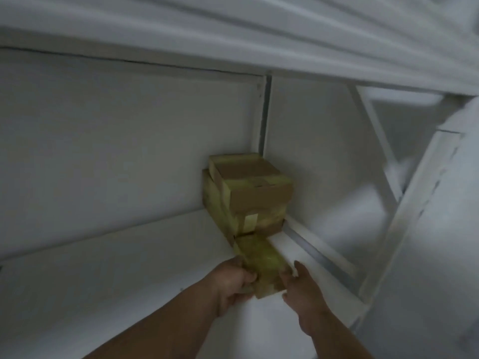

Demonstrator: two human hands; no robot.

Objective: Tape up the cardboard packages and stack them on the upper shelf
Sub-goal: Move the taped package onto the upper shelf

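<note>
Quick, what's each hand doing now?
Left hand: grips the taped package on the shelf.
Right hand: open, fingers against the package's other side.

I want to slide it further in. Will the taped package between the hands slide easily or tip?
The package lies flat and low on the shelf, so tipping seems unlikely. Its glossy tape probably slides easily on the smooth surface. Both hands flank it, so it should stay straight.
</note>
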